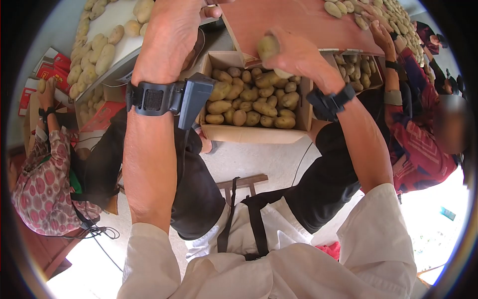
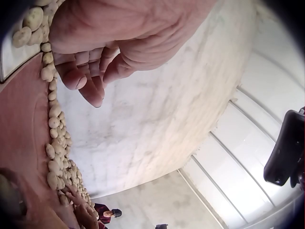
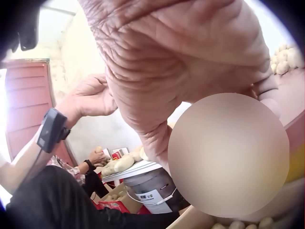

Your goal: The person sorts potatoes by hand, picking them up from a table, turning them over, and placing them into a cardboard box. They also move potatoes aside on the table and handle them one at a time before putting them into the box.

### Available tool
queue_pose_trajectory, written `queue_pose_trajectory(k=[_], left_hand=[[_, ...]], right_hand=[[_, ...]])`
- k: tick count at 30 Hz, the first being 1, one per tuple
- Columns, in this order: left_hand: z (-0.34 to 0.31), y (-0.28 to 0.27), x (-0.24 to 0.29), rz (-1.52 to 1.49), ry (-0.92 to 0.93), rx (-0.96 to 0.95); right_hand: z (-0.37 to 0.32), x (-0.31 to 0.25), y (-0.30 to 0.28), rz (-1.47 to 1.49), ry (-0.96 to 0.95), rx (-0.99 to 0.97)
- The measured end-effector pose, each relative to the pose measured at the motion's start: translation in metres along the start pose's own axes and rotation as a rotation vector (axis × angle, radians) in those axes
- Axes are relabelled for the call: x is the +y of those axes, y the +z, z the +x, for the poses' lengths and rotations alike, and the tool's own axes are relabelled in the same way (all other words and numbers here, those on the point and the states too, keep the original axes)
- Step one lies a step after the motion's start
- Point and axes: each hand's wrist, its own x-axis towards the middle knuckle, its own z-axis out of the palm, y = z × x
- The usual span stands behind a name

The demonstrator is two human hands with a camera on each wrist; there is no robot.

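Note:
My right hand (image 1: 301, 59) grips a potato (image 1: 268, 47) above the near edge of the reddish tabletop (image 1: 289, 22). A second pale potato surface (image 1: 283, 74) shows just under that hand. Below stands an open cardboard box (image 1: 254, 134), well filled with potatoes (image 1: 251, 99). In the right wrist view, a round blur covers what lies under the fingers. My left hand (image 2: 128, 40) is raised to the left of the box, its fingers loosely bent with nothing between them. Part of it runs off the top of the head view.
More potatoes (image 1: 104, 57) lie on a white table (image 1: 118, 20) at left, and others are heaped along the reddish tabletop's far side. A dark bucket (image 3: 152, 191) stands under the white table. Another potato box (image 1: 371, 82) is at right. People work on both sides.

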Motion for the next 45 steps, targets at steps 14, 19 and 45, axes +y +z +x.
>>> queue_pose_trajectory(k=[14,19,45], left_hand=[[-0.004,0.009,0.0,0.067,-0.008,0.0],[-0.005,0.008,0.002,0.104,-0.01,0.025],[0.002,0.007,-0.007,0.153,-0.01,0.011]], right_hand=[[-0.069,-0.015,0.054,-0.106,-0.06,-0.461],[-0.059,0.002,0.073,-0.117,-0.135,-0.142],[-0.045,0.06,-0.012,0.283,0.101,0.206]])
